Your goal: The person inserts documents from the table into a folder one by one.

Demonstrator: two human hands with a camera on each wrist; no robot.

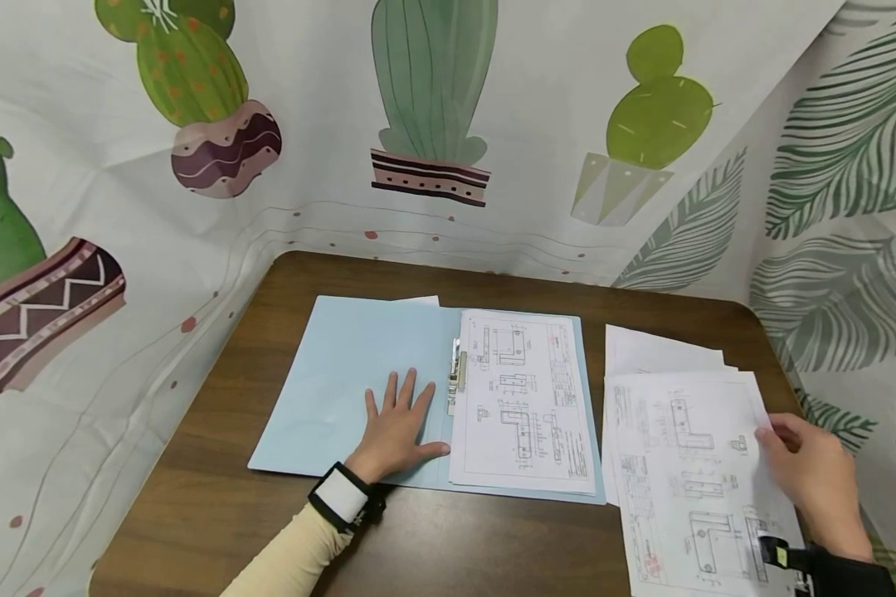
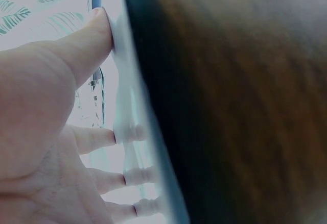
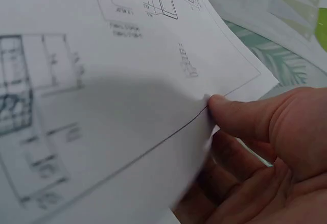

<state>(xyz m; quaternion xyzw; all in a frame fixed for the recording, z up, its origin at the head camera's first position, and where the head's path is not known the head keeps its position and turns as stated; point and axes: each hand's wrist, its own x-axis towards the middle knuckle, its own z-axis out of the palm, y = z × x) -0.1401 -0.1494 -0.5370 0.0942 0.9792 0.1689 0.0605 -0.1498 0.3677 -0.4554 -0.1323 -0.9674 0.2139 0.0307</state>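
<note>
My left hand point(image 1: 394, 435) lies with fingers spread on the left cover of a light blue folder point(image 1: 328, 365), which is laid wide on the table. In the left wrist view the thumb and fingertips point(image 2: 95, 141) touch the folder's smooth surface. On the folder's right side, a printed technical drawing point(image 1: 523, 398) lies beside the metal clip point(image 1: 457, 377) at the spine. My right hand point(image 1: 814, 473) pinches the right edge of another drawing sheet point(image 1: 705, 464) between thumb and fingers. That sheet bends at the grip in the right wrist view and overlaps other papers point(image 1: 657, 348).
The brown wooden table point(image 1: 478, 539) has rounded far corners. A white cloth point(image 1: 321, 124) printed with cacti and leaves hangs behind and around it. A white paper corner point(image 1: 421, 300) peeks out behind the folder's top edge. Each wrist wears a black strap.
</note>
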